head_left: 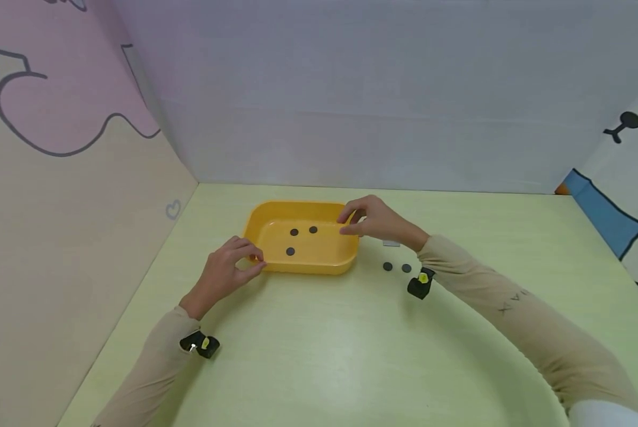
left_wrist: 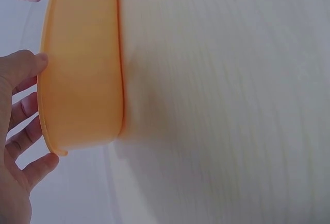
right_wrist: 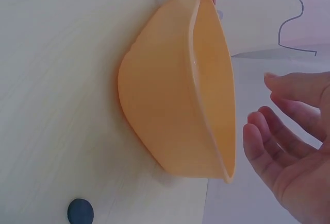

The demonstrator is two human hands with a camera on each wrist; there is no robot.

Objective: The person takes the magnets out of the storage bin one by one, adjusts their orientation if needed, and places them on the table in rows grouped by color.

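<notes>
Both sleeves frame the tray (head_left: pixel 303 270); my left hand (head_left: pixel 228 273) pinches its near-left corner; my right hand (head_left: pixel 375 220), loose and holding nothing, hovers over its far-right rim.

Glossy, smooth orange plastic tray (head_left: pixel 260 225); matt, faintly grained, perhaps laminate, pale-green table (head_left: pixel 319 350).

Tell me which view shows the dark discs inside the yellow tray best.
The head view: all three dark discs lie in plain sight on the floor of the yellow tray. The left wrist view shows only the tray's outer wall, no discs. The right wrist view shows its wall too, plus one disc on the table outside.
</notes>
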